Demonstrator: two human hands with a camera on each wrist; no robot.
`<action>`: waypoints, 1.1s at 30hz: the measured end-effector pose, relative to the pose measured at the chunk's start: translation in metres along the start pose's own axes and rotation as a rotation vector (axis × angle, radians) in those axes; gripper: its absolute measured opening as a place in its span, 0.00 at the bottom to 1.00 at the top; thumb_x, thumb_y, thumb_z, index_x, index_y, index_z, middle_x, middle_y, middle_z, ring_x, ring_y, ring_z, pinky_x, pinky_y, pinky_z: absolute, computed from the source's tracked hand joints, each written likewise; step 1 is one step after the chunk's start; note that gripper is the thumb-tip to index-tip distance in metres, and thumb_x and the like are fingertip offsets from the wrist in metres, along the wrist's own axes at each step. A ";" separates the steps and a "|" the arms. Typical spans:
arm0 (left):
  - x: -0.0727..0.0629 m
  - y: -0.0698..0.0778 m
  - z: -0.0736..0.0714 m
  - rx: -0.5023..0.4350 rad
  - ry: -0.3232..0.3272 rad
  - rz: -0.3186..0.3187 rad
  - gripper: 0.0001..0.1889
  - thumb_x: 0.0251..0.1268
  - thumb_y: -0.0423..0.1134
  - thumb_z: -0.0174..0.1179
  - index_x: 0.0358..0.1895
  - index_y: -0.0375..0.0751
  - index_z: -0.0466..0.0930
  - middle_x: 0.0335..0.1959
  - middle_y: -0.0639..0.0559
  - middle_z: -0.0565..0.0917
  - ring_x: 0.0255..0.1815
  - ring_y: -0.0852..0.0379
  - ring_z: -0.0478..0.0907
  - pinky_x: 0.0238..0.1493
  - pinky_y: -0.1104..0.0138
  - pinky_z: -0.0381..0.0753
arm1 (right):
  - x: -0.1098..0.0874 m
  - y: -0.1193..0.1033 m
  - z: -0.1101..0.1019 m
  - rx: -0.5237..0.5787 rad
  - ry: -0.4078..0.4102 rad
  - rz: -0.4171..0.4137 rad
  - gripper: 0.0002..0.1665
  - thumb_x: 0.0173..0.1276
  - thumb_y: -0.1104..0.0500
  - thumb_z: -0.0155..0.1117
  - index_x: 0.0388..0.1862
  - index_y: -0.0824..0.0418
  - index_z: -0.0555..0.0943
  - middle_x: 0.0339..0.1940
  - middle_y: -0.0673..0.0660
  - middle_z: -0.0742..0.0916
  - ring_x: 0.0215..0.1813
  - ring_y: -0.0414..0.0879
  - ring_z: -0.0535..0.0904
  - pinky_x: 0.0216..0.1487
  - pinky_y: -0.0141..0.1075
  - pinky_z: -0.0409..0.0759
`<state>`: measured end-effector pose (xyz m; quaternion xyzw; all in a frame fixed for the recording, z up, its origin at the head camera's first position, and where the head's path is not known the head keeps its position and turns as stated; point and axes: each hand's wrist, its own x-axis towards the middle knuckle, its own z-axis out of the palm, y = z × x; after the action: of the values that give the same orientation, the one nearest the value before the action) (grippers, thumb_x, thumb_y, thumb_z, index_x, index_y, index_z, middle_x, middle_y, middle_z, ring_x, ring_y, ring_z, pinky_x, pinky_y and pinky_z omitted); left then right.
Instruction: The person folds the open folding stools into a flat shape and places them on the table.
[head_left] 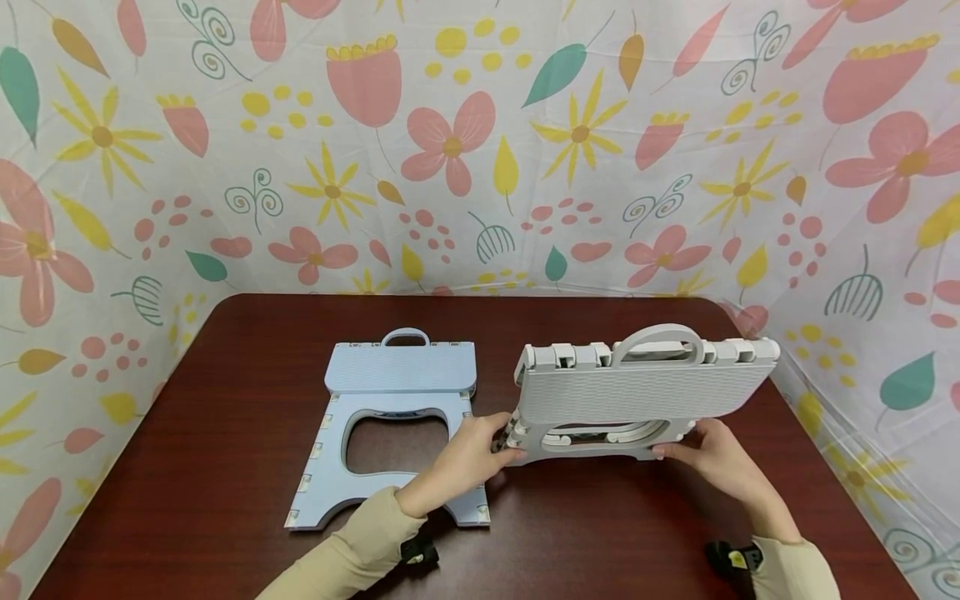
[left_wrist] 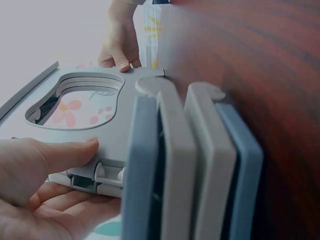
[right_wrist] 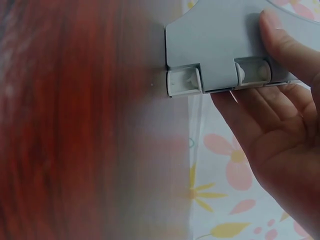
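A grey folding step stool is at the right of the head view, its looped handle at the top and its ribbed panel facing me. My left hand grips its left side edge; in the left wrist view the thumb lies on the leg panel, with the other fingers beneath. On the opposite side, my right hand pinches the edge between thumb and fingers, near the hinged leg end. A light blue folding step stool lies folded on the table to the left, its handle toward the back.
Both stools are on or just over a dark red-brown wooden table. A floral curtain hangs behind the table and along its sides. My left forearm crosses close to the blue stool's near right leg.
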<state>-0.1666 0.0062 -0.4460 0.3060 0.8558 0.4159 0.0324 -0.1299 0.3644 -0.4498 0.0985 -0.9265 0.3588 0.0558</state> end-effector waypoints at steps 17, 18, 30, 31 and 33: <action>0.000 0.001 0.002 -0.112 0.075 0.006 0.18 0.54 0.35 0.70 0.49 0.35 0.82 0.42 0.46 0.88 0.33 0.67 0.79 0.39 0.74 0.79 | -0.004 0.003 -0.001 0.090 -0.023 -0.087 0.10 0.60 0.69 0.68 0.41 0.64 0.80 0.34 0.37 0.85 0.34 0.28 0.79 0.31 0.25 0.76; 0.000 0.001 0.002 -0.111 0.078 0.008 0.18 0.54 0.35 0.70 0.49 0.35 0.82 0.42 0.46 0.88 0.33 0.67 0.79 0.39 0.73 0.79 | -0.004 0.002 -0.001 0.095 -0.024 -0.093 0.10 0.60 0.69 0.68 0.41 0.65 0.80 0.35 0.37 0.85 0.34 0.28 0.79 0.31 0.25 0.76; 0.001 0.001 0.001 -0.171 0.078 -0.030 0.13 0.56 0.33 0.68 0.44 0.34 0.81 0.36 0.43 0.87 0.15 0.65 0.76 0.31 0.77 0.76 | -0.003 -0.004 -0.002 0.036 -0.026 -0.030 0.14 0.62 0.65 0.68 0.46 0.64 0.79 0.35 0.36 0.84 0.31 0.30 0.77 0.29 0.27 0.75; 0.001 0.001 0.001 -0.167 0.078 -0.038 0.12 0.57 0.33 0.68 0.44 0.34 0.80 0.34 0.43 0.87 0.15 0.67 0.75 0.30 0.76 0.76 | -0.003 -0.004 -0.002 0.032 -0.022 -0.032 0.14 0.62 0.65 0.68 0.46 0.64 0.79 0.35 0.37 0.84 0.31 0.30 0.78 0.29 0.27 0.76; 0.002 0.002 0.000 -0.143 0.079 -0.048 0.11 0.58 0.34 0.67 0.43 0.34 0.79 0.29 0.45 0.85 0.15 0.71 0.71 0.29 0.76 0.75 | -0.003 -0.005 -0.002 0.013 -0.013 -0.046 0.14 0.62 0.65 0.69 0.47 0.63 0.78 0.35 0.37 0.84 0.31 0.29 0.76 0.28 0.27 0.74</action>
<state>-0.1671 0.0084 -0.4442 0.2656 0.8316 0.4868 0.0303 -0.1262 0.3627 -0.4454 0.1224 -0.9220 0.3628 0.0574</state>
